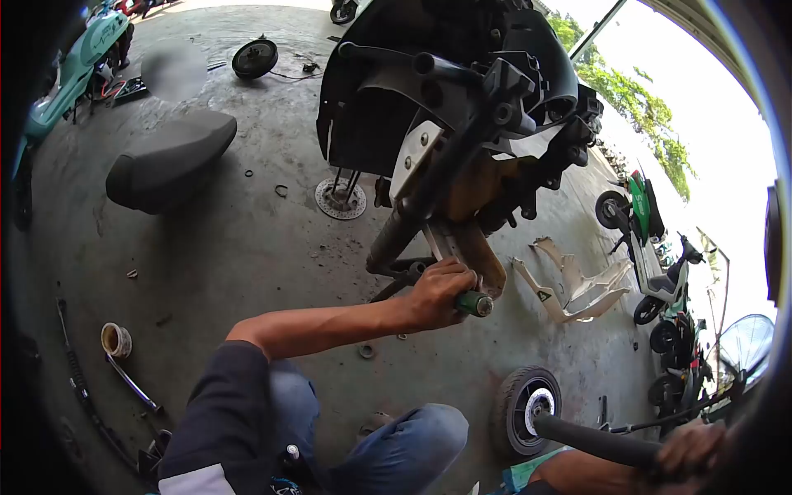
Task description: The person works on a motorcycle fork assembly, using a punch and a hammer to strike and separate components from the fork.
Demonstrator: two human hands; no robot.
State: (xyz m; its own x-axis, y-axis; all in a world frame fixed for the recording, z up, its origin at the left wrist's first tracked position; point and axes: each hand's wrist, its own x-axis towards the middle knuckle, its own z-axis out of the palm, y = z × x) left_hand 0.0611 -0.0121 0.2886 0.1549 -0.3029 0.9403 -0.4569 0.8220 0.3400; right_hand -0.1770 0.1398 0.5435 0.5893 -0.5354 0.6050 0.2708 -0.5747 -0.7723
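Note:
My left hand (445, 290) is closed around a green-handled tool (474, 304), whose worn grey butt end faces me. The rest of that tool is hidden behind my fingers and the frame. It is held against the lower part of a partly stripped scooter frame (462, 186), beside a pale metal piece and a brownish curved part. At the lower right my right hand (691, 445), slightly blurred, wraps round a thick black bar (598, 439). The bar points left, its near end overlapping the wheel in view.
A wheel with a brake disc (528, 411) lies on the concrete floor. White body panels (573, 285) rest to the right, a black seat (172, 161) to the left. A loose brake disc (340, 199), a round hub (255, 58) and parked scooters (648, 214) stand around.

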